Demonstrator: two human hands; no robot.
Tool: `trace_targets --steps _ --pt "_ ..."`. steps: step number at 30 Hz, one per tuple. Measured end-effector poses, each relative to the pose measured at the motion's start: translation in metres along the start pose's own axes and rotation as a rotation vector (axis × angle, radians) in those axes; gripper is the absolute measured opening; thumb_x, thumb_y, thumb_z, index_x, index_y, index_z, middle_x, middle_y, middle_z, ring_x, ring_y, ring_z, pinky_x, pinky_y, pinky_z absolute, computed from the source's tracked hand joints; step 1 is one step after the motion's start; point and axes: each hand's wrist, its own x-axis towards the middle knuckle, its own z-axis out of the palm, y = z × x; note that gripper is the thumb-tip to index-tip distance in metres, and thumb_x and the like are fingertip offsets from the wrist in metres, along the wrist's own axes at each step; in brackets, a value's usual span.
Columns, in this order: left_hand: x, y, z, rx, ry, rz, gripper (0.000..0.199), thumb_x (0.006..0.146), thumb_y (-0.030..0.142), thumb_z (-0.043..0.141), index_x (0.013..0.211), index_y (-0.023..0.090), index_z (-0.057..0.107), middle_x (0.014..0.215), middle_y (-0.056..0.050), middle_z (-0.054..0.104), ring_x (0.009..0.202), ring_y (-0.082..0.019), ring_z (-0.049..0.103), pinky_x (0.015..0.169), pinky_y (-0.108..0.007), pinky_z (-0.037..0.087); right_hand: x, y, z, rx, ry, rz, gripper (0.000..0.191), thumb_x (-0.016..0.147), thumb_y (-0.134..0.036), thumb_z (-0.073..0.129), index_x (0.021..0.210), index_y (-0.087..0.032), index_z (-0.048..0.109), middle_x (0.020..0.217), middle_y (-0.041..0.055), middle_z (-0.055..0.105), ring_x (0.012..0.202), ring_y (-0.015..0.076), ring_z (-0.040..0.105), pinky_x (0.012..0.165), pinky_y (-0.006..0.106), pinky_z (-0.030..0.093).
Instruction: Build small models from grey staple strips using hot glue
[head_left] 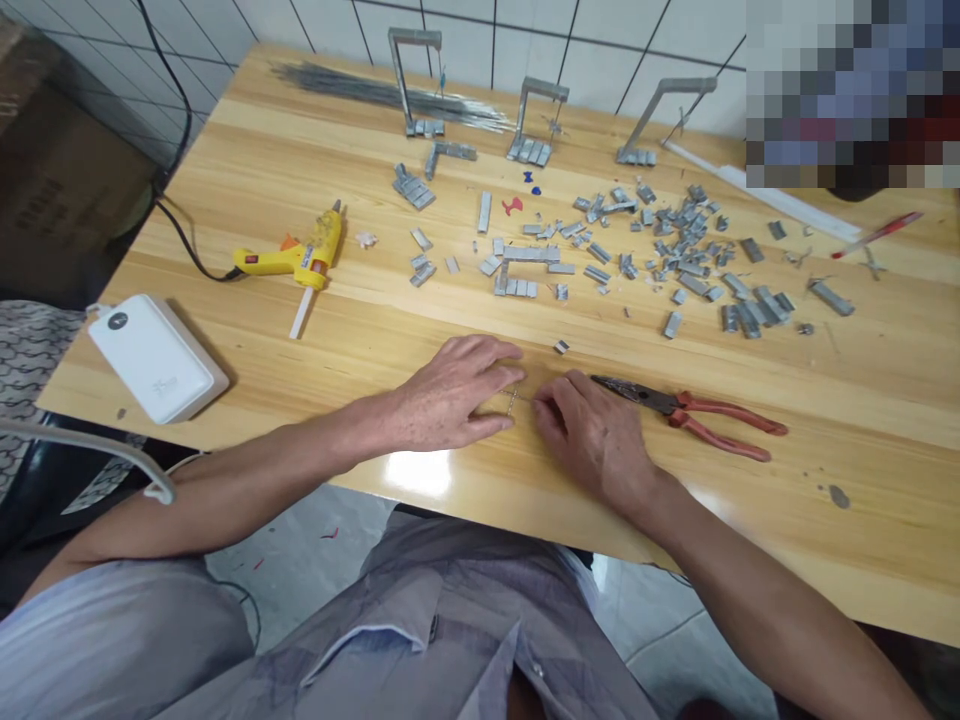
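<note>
The fingers of the left hand (459, 395) are standing apart, thumb and forefinger leaving a gap; those of the right hand (596, 432) are curling together toward the thumb, and whether they are gripping anything I cannot tell. Both hands are resting low over the near middle of a wooden table (360, 345), facing each other. Along the far left edge a bundle of thin metal rods (382, 92) is lying, while a long white strip (787, 202) is slanting across the far right. Pliers with red handles (697, 410) are lying just right of the right hand, their nose pointing left toward it. At the near left a white power bank (157, 360) is resting close to the table's edge, and beyond it a yellow glue gun (304, 255) is lying on its side. Three metal frames (544, 88) are standing in a row at the far side, and a flat metal frame (531, 254) is lying nearer. A red pen (876, 236) is lying far right. Many cut metal pieces (690, 235) are spreading over the right middle. One small metal block (561, 347) is sitting just beyond the right hand. Thinnest of all, a fine wire piece (513, 400) is showing between the two hands, beside the left fingertips.
</note>
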Motion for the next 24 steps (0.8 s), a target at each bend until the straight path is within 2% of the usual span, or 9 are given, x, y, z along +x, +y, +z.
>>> trace_targets --steps 14,24 --pt "0.0003 -0.0011 0.0004 -0.007 0.025 0.000 0.046 0.095 0.039 0.073 0.134 0.016 0.065 0.148 -0.017 0.062 0.140 -0.034 0.054 0.116 -0.053 0.044 0.0005 0.0017 -0.0014 0.035 -0.008 0.006 0.018 0.100 -0.017 0.054 0.086 -0.018 0.067 0.080 0.0039 0.067 0.068 0.0158 0.059 0.062 0.030 0.034" --pt "0.0014 -0.0014 0.0016 -0.020 0.013 -0.015 0.044 0.095 0.038 0.073 0.133 0.018 0.064 0.148 -0.015 0.061 0.139 -0.034 0.053 0.115 -0.053 0.044 -0.0023 0.0024 -0.0017 0.083 -0.014 0.029 0.012 0.102 -0.022 0.056 0.097 -0.018 0.066 0.087 0.0051 0.069 0.076 0.0186 0.066 0.062 0.031 0.038"
